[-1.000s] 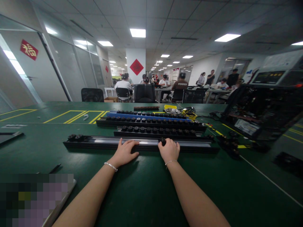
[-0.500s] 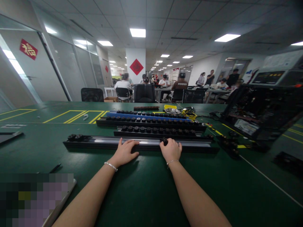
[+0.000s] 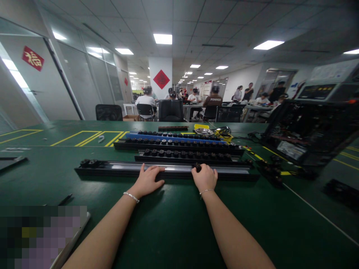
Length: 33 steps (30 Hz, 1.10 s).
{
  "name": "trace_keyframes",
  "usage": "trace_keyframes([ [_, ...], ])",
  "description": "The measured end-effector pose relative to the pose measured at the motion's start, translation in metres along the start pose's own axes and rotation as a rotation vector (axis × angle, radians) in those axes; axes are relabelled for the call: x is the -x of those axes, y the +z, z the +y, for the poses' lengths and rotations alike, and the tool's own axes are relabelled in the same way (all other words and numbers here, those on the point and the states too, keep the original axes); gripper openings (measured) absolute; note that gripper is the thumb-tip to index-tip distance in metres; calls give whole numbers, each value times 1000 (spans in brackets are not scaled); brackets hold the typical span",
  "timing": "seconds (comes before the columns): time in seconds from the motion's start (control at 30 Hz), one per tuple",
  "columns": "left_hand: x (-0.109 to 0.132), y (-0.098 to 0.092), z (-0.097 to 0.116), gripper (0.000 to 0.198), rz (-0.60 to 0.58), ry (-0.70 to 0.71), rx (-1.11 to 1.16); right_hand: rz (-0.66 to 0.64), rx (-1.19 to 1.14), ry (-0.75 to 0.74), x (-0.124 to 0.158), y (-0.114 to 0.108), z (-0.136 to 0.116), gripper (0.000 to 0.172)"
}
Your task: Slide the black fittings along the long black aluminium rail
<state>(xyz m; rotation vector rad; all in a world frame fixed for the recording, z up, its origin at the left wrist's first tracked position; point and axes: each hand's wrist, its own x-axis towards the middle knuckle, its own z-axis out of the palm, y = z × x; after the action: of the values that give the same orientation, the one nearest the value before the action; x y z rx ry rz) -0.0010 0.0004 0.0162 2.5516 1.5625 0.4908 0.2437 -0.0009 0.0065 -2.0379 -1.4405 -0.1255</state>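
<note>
A long black rail with a shiny metal channel [image 3: 120, 167] lies crosswise on the green table before me. Two black round pieces [image 3: 89, 163] sit at its left end. My left hand [image 3: 148, 179] rests on the rail's near edge, fingers spread and nothing held. Toward the right part of the channel, my right hand [image 3: 205, 177] has its fingers closed round a small black round piece [image 3: 197, 167], partly hidden by the thumb and fingers. Behind stands a shorter rail [image 3: 185, 158] lined with several similar black pieces.
Farther back are a black rail [image 3: 120, 144] and a blue rail [image 3: 131, 135], both with rows of pieces. An open computer case [image 3: 297, 130] stands right, near loose black parts [image 3: 275, 172]. A metal dish [image 3: 204, 132] is at the back; a pen-like object [image 3: 66, 199] lies left.
My right hand has slid slightly right along the rail with the black round piece. My left hand has stayed in place.
</note>
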Motion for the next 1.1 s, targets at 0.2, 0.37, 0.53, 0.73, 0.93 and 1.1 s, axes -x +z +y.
trace_keyframes([
  [0.2,0,2,-2,46,4,4,10,10,4,4,-1,0,2,29],
  [0.37,0,2,-2,47,3,-4,4,13,21,15,-2,0,3,29],
  [0.53,0,1,-2,46,4,0,8,12,19,14,-2,-2,3,29],
  [0.73,0,2,-2,46,13,-2,16,2,40,27,-4,-5,7,30],
  [0.93,0,2,-1,47,10,-1,7,11,64,58,-9,-9,16,30],
  [1.1,0,2,-2,48,4,-4,2,-21,89,48,-10,-13,18,29],
])
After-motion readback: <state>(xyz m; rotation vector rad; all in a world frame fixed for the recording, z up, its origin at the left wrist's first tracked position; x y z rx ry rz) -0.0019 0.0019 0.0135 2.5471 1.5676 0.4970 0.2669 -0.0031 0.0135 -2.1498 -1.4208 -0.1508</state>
